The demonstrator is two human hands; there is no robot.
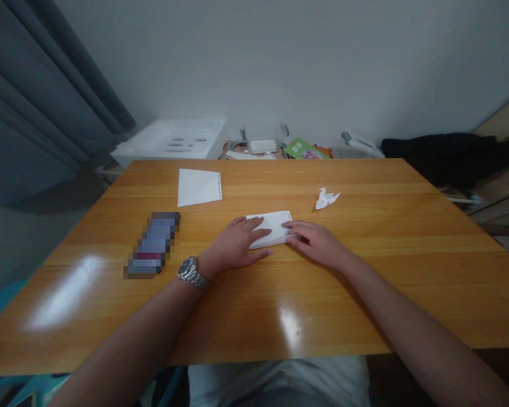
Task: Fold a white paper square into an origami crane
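In the head view a folded white sheet of paper (274, 225) lies on the wooden table in front of me. A row of punched holes shows at its far right corner. My left hand (241, 243) rests flat over the left part of the sheet, fingers spread. At the right end, my right hand (311, 240) has its thumb and fingers closed on the paper's near right edge. Part of the paper is hidden beneath both hands. Beyond my right hand stands a folded paper bird (326, 199).
A loose white sheet (199, 187) with a punched edge lies at the far left. Nearer sits a phone (152, 245), its screen pixelated. Behind the wooden table (254, 305) are a white tray (169, 138), a green booklet (303, 148) and dark cloth (445, 155).
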